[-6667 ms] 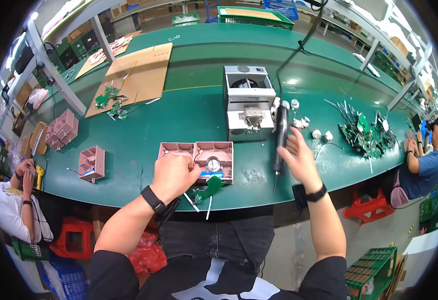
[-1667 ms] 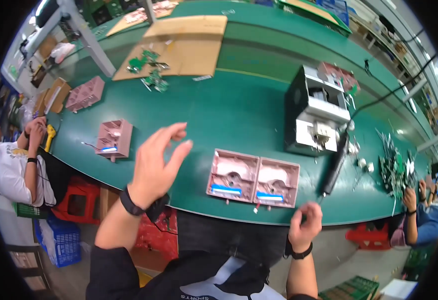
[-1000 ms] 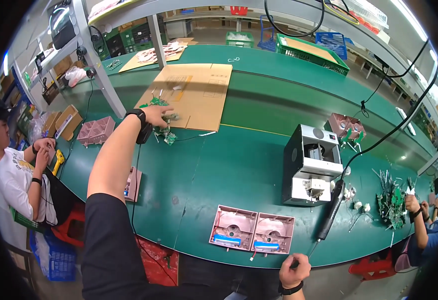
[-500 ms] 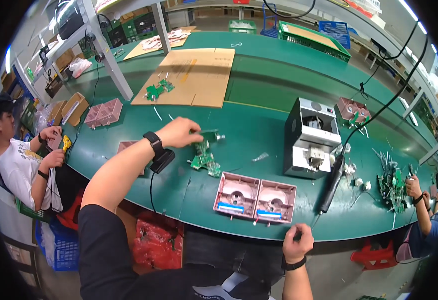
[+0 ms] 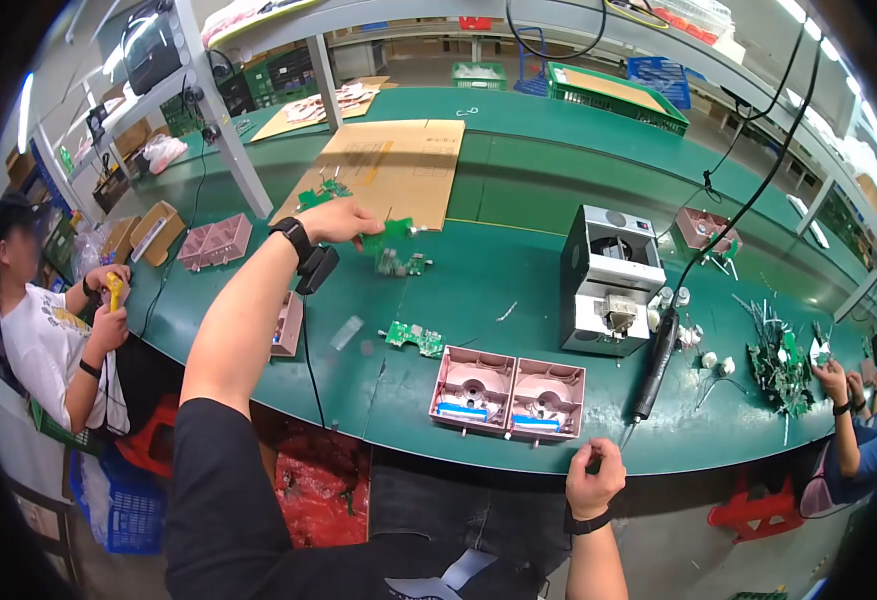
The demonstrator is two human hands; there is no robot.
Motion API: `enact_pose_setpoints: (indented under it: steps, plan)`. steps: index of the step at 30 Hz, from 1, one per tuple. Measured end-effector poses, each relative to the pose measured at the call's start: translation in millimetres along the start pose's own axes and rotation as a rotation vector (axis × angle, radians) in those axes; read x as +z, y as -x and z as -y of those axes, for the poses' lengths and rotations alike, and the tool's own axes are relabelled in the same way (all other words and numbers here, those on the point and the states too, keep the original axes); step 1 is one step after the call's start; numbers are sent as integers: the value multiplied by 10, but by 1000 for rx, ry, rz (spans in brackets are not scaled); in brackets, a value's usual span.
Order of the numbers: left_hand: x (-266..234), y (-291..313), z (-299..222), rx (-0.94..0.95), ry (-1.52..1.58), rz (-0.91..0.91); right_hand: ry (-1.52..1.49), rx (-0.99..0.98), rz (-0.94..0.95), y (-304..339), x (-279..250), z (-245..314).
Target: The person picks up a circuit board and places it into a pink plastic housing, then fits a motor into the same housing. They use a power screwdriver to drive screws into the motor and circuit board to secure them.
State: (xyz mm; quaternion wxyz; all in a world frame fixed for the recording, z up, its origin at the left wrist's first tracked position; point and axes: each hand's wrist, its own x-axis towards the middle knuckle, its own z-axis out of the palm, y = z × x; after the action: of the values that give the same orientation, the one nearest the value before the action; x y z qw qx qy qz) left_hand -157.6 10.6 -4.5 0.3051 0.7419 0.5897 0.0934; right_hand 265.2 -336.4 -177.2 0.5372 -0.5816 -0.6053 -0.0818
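Note:
My left hand reaches out over the bench, its fingers closed on a green circuit board. A second small board shows just below it, blurred; whether it hangs from the first I cannot tell. Nearer me, another circuit board lies on the green bench top. Two joined pinkish plastic housings stand open side by side at the front, each with a blue strip inside. My right hand is at the bench edge beside them, fingers curled in a pinch; anything between them is hidden.
A black-handled tool on a cable hangs beside a black and silver machine. A cardboard sheet with boards lies at the back. A bundle of wired boards is at right, near a co-worker's hand. Another person sits at left.
My left hand has moved away from me with its circuit board, leaving a board on the bench. My right hand stays about where it was. The view has shifted slightly.

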Motion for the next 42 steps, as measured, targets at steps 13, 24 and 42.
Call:
enact_pose_setpoints:
  steps: [13, 24, 42]
  plan:
    - [806, 262, 2, 224, -387, -176, 31, -10, -36, -60, 64, -8]
    - [1664, 654, -283, 224, -225, -351, -4, 43, -11, -13, 68, 27]
    - [2466, 2531, -1682, 869, 614, -420, -649, -103, 489, -615, -189, 985]
